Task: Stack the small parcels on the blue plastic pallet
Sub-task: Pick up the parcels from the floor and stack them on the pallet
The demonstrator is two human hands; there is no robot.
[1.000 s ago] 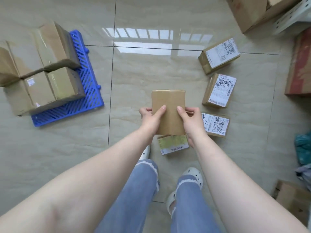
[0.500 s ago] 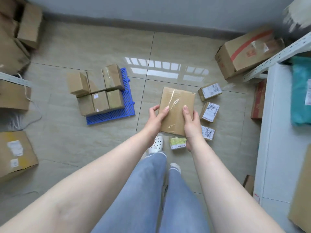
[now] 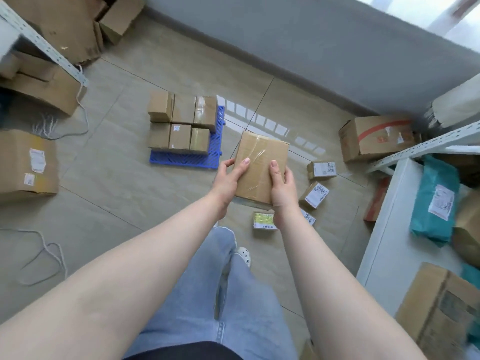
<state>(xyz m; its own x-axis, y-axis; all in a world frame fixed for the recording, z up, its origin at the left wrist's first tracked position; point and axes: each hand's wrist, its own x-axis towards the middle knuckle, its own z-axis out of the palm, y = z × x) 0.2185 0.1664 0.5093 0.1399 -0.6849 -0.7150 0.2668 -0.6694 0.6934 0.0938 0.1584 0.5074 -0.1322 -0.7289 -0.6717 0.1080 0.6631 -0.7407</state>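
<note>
The person stands on the tiled floor (image 3: 109, 193) holding a flat brown parcel (image 3: 262, 168) out in front at arm's length, tilted a little, its taped face up. The left hand (image 3: 228, 179) grips the parcel's left edge, thumb laid across the top and fingers curled underneath. The right hand (image 3: 281, 189) grips the right edge the same way, thumb on top. The parcel is in the air, clear of the floor, to the right of the pallet (image 3: 187, 158) and not over it.

The blue pallet lies flat on the floor. Brown boxes (image 3: 181, 123) sit packed side by side on it in two rows, touching one another; the far row stands higher than the near one. The pallet's near edge and right side show bare blue grid.

To the right of the held parcel, four small parcels lie on the floor, apart from each other: one with a white label (image 3: 322, 169), a second labelled one (image 3: 313, 195) nearer, a third (image 3: 308, 219) mostly hidden behind the right wrist, and one with a yellow-green label (image 3: 264, 221) just below the hands.

A big carton with a red stripe (image 3: 376, 137) rests near the wall. A white shelf (image 3: 384, 224) on the right carries a teal mailer bag (image 3: 433, 201). Large cartons (image 3: 26, 165) stand at the left, with loose white string (image 3: 44, 258) on the floor.
</note>
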